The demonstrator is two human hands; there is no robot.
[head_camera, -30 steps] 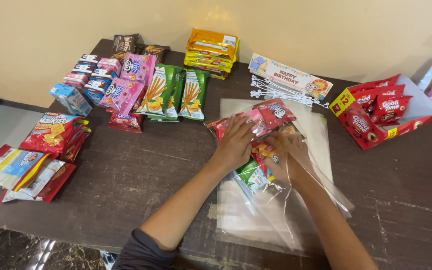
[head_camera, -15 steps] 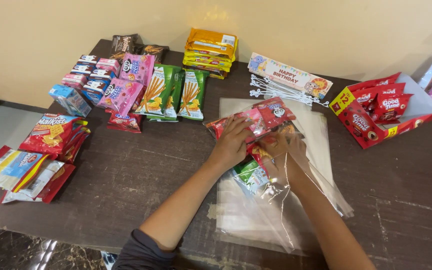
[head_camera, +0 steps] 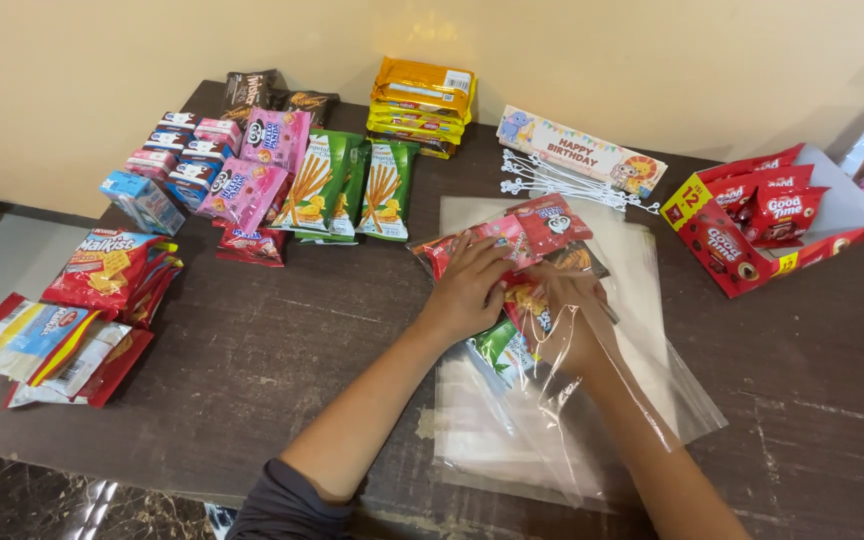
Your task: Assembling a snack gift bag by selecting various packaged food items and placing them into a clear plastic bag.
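While the right hand (head_camera: 569, 325) is pushed inside the clear plastic bag (head_camera: 592, 400), its fingers lie among the snack packets (head_camera: 532, 250) bunched at the bag's far end; through the glare of the film I cannot tell whether they are closed on a packet or merely pressing. The left hand (head_camera: 472, 285) lies flat and spread on the outside of the bag, just left of the right hand, pressing the red and pink packets down without gripping them. The bag lies on a stack of flat clear bags (head_camera: 642, 270) in the middle of the dark table (head_camera: 252, 370). Left of the bag stand the green stick-biscuit packs (head_camera: 352, 185) and pink packs (head_camera: 252, 170); right of it, an open red carton of cookie sachets (head_camera: 762, 215).

The risk, as I judge it, is the thin film: a stiff packet corner could snag or split it, and the slick bag could slide on the stack beneath, spilling packets out of the open mouth.
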